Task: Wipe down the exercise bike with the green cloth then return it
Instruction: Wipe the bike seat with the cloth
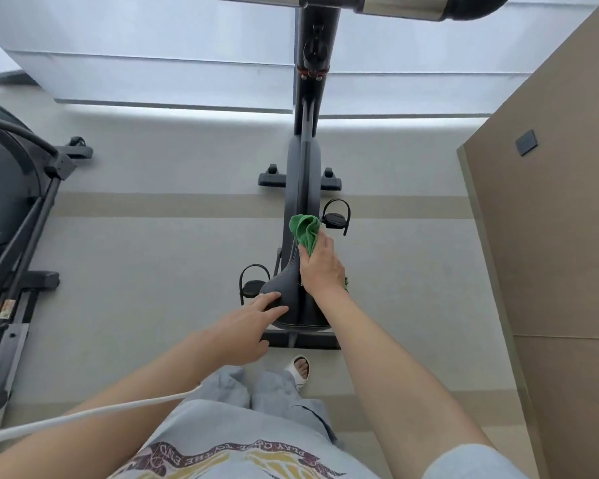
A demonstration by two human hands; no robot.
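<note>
A dark exercise bike (pixel 303 174) stands straight ahead, seen from above and behind its black saddle (pixel 286 288). My right hand (pixel 320 267) grips a bunched green cloth (pixel 305 231) at the saddle's narrow front end, and a bit of green also shows under my wrist. My left hand (pixel 253 318) rests with straight fingers on the saddle's rear left side. The bike's handlebar (pixel 360 3) crosses the top of the view. Pedals with straps sit at the left (pixel 253 283) and right (pixel 336 216) of the frame.
Another exercise machine (pixel 11 216) stands at the left edge. A tan wall or cabinet panel (pixel 550 219) rises on the right, close to the bike. A white cable (pixel 83 414) runs across my lower left. A foot in a white sandal (pixel 300 369) stands behind the bike's rear base.
</note>
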